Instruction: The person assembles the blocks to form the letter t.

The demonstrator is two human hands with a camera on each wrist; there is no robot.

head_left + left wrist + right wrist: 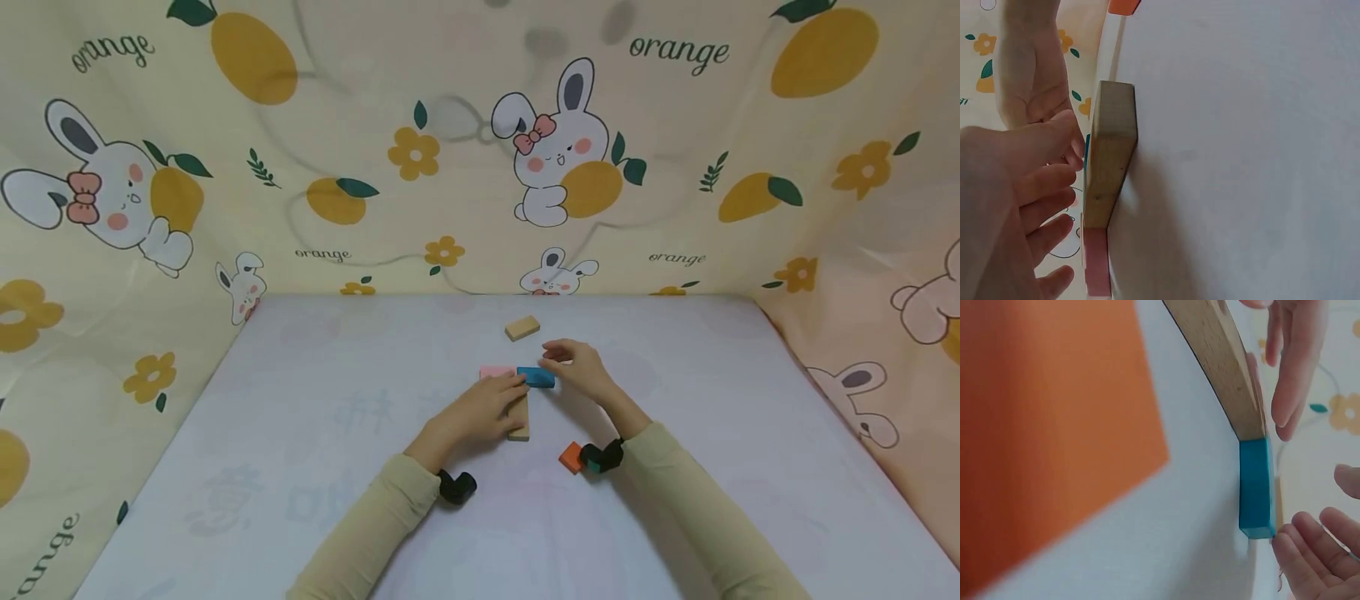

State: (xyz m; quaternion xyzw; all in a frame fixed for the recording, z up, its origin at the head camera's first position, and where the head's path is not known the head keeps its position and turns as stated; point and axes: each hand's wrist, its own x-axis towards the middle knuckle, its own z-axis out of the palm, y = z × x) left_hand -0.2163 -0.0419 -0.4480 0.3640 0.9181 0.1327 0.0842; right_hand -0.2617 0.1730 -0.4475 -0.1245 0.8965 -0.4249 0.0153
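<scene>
A pink block (493, 371) and a blue block (537, 379) lie end to end on the white table. A plain wooden block (519, 427) runs from where they meet toward the person, forming a T shape. My left hand (483, 407) is over the wooden block and the pink one, hiding parts of both, its fingers relaxed. Beside the blue block's right end is my right hand (581, 371), its fingers loosely bent; in the right wrist view a fingertip (1282, 545) is at that end, and contact is unclear.
Behind the T lies another wooden block (522, 327). An orange block (572, 457) is near the right wrist, with a green piece (594, 467) partly hidden by the black wrist camera (611, 455). Patterned cloth (450, 192) stands around the table's back and sides.
</scene>
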